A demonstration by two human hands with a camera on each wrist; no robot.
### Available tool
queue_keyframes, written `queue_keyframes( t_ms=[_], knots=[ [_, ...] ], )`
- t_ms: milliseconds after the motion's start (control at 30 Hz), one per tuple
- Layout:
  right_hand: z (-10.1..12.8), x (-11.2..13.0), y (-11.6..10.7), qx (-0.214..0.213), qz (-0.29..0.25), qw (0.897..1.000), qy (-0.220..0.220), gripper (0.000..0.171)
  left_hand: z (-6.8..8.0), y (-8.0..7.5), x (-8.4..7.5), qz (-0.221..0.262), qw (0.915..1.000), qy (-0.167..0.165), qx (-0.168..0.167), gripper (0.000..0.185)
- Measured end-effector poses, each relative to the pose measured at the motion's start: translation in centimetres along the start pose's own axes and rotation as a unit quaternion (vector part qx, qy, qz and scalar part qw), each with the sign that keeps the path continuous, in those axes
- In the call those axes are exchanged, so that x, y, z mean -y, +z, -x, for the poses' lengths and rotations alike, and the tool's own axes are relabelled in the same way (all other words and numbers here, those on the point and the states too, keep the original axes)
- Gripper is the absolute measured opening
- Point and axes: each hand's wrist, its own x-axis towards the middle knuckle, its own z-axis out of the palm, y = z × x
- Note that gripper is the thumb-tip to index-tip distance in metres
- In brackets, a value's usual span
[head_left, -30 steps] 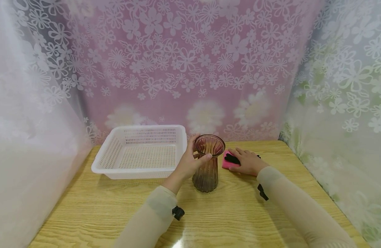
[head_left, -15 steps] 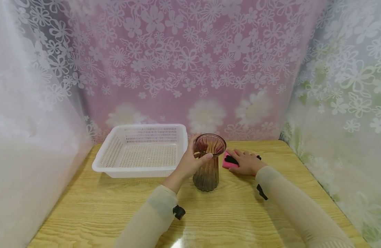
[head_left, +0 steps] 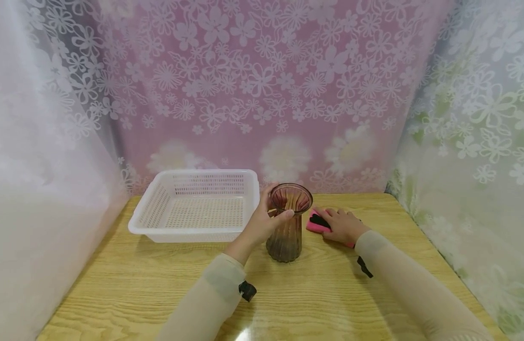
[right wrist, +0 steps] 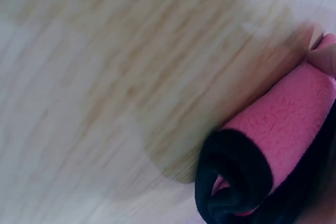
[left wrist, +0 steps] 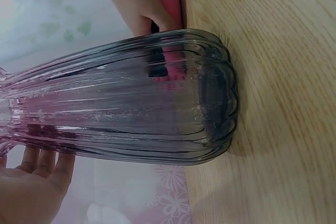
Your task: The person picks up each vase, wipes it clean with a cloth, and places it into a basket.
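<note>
A ribbed glass vase (head_left: 284, 241), purplish at its flared mouth and smoky grey lower down, stands upright on the wooden table. My left hand (head_left: 260, 223) grips it around the neck, thumb just below the rim on the near side. In the left wrist view the vase (left wrist: 121, 103) fills the middle, and the other hand shows behind it. To the vase's right lies a rolled pink fleecy cloth (head_left: 315, 228) with black edging. My right hand (head_left: 345, 226) holds the roll from above. The right wrist view shows the roll's black end close up, with fingertips (right wrist: 321, 59) at its far end.
A white plastic basket (head_left: 189, 231) with slotted walls stands at the back left, close to the left hand. Floral curtains (head_left: 262, 85) hang behind the table and along both sides.
The right hand has shifted slightly right over the cloth roll, its fingers now closer around it. The left hand and vase hold almost still; the head view has drifted slightly.
</note>
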Motion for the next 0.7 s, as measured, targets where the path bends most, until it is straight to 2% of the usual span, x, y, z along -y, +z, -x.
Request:
queue_keyframes(
  t_ms=[233,500,700],
  knots=[
    [0.3,-0.5,-0.6,0.004,-0.036,0.999,0.009,0.073,0.0,0.2,-0.2,-0.007,1.0,0.0,-0.005,0.088],
    [1.1,-0.8,-2.3,0.005,-0.109,0.994,0.024,0.075,-0.1,0.1,-0.4,-0.007,0.9999,0.004,0.01,0.086],
    [2.5,-0.4,-4.6,-0.008,-0.156,0.987,0.025,0.074,1.0,-0.1,-3.3,-0.003,0.9996,-0.005,0.028,0.086]
  ],
)
